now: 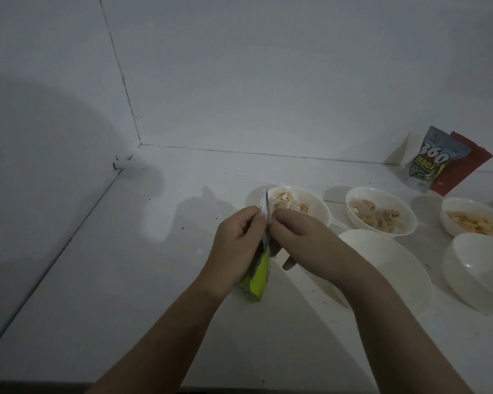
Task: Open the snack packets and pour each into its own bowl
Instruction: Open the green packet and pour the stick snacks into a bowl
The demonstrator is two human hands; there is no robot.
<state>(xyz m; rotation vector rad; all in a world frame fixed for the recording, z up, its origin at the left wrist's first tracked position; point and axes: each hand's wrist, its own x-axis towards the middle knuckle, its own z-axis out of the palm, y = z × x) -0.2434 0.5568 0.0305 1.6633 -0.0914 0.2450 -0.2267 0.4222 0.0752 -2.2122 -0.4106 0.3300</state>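
A yellow-green snack packet (259, 275) stands edge-on above the white counter, held between both hands. My left hand (235, 240) pinches its top edge from the left, and my right hand (302, 237) pinches the same edge from the right. Three white bowls hold snacks: one just behind my hands (315, 201), one in the middle (380, 211), one at the far right (473, 220). Two empty white bowls sit nearer: a large one (396, 263) under my right forearm and another (478, 268) at the right edge.
A grey "360" packet (434, 160) and a red packet (464, 166) lean against the back wall at the right. White walls meet in a corner (140, 143) at the left. The counter (125, 280) stretches left of my hands.
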